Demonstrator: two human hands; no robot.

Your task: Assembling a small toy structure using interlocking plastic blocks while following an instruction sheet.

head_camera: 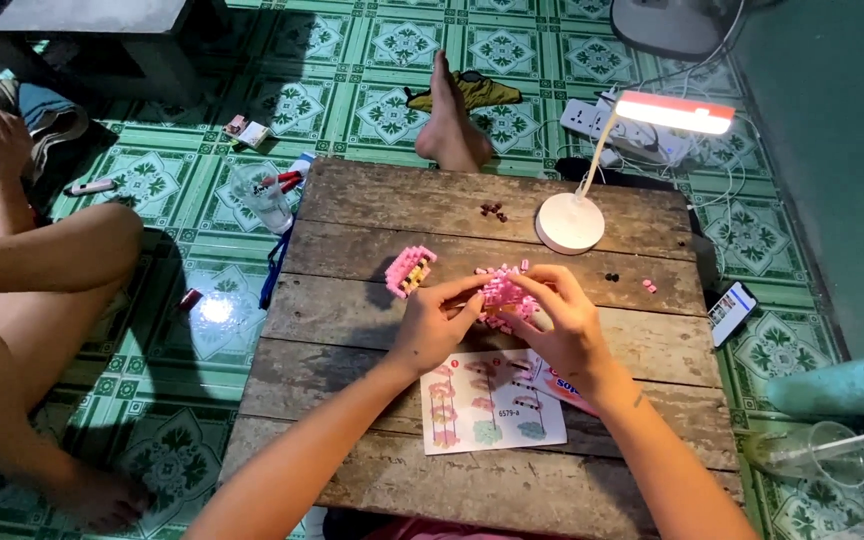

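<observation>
Pink block cluster [501, 291] pinched between left hand [434, 328] and right hand [559, 325], both closed on it. Smaller pink piece [408, 270] lies up-left, nearer left hand.

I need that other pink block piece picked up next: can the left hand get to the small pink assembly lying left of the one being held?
Probably yes. The pink assembly lies on bare planks of the wooden table, just up-left of the left hand, nothing between them. That hand is pinching the pink block cluster with the right hand, so must let go first.
</observation>
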